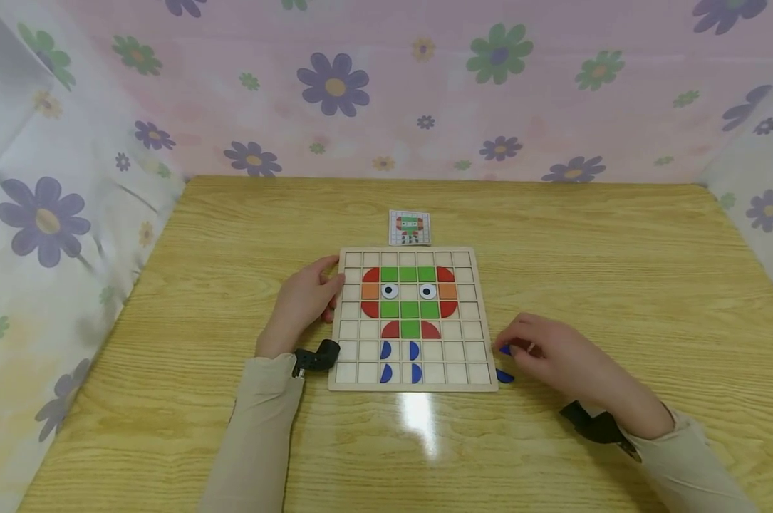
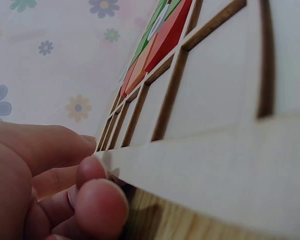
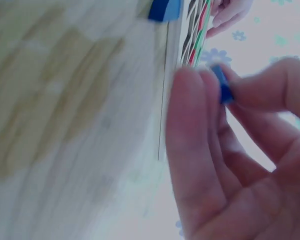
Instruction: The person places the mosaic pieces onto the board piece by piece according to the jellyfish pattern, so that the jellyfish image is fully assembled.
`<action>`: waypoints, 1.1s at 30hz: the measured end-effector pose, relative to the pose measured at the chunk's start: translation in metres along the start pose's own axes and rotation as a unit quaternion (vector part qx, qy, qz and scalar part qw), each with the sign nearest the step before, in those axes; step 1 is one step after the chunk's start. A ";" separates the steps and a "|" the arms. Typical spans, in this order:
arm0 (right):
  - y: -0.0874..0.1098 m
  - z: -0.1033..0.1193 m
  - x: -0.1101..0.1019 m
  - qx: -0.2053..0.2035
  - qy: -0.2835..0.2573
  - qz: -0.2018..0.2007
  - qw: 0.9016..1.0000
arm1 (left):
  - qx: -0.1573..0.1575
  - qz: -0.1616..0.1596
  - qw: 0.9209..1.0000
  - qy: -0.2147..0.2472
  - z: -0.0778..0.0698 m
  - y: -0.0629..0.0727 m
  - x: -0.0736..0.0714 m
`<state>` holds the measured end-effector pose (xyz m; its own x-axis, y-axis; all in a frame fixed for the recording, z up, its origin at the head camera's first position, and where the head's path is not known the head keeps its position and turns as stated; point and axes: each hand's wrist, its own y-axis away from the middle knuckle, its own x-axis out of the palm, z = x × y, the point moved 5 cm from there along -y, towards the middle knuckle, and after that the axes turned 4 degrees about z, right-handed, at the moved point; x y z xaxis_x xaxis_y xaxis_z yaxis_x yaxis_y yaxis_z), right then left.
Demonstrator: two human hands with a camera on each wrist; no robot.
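Note:
A wooden grid board (image 1: 350,374) lies flat, with green squares, red quarter-rounds, orange squares and two round eye tiles forming a figure. Below them, several blue half-round tiles (image 1: 416,373) sit in the bottom two rows. At the board's left edge, my left hand (image 1: 301,303) grips the rim, the fingertips (image 2: 102,205) right at its side. My right hand (image 1: 553,356), off the lower right edge, pinches a blue tile (image 3: 221,84) between thumb and fingers. Another blue tile (image 1: 504,375) lies on the table beside the board's right edge, just below that hand.
A small printed card (image 1: 410,228) with a coloured grid figure lies just behind the board. The wood-grain table (image 1: 617,249) meets a flower-patterned cloth (image 1: 392,85) at the back and sides. A black wrist camera mount (image 1: 318,356) overlaps the board's lower left edge.

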<state>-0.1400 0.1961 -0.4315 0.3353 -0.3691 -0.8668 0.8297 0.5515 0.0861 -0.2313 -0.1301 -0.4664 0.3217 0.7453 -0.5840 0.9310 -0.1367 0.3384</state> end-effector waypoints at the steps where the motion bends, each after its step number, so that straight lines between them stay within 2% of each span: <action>1: 0.000 0.001 0.000 0.004 -0.010 -0.004 1.000 | -0.001 0.000 1.000 0.002 0.000 0.000 0.000; 6: -0.005 0.009 0.002 -0.017 -0.036 -0.023 0.999 | -0.006 0.002 1.000 0.010 0.000 0.001 -0.001; 10: -0.010 0.015 0.005 -0.031 -0.036 -0.022 0.999 | -0.007 0.001 1.000 0.008 0.000 0.002 -0.001; 18: -0.022 0.026 0.008 -0.010 -0.034 -0.012 0.999 | -0.001 0.000 1.000 0.005 -0.002 0.002 -0.001; 27: -0.047 0.039 0.017 0.008 -0.058 0.034 0.998 | 0.000 0.001 1.000 0.003 -0.002 0.001 -0.002; 33: -0.060 0.046 0.023 0.031 -0.062 0.045 0.997 | 0.004 0.000 1.000 -0.001 -0.003 0.002 -0.002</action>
<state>-0.1614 0.1199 -0.4339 0.4591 -0.4114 -0.7874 0.8183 0.5408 0.1945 -0.2312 -0.1298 -0.4620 0.3221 0.7439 -0.5855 0.9322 -0.1415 0.3331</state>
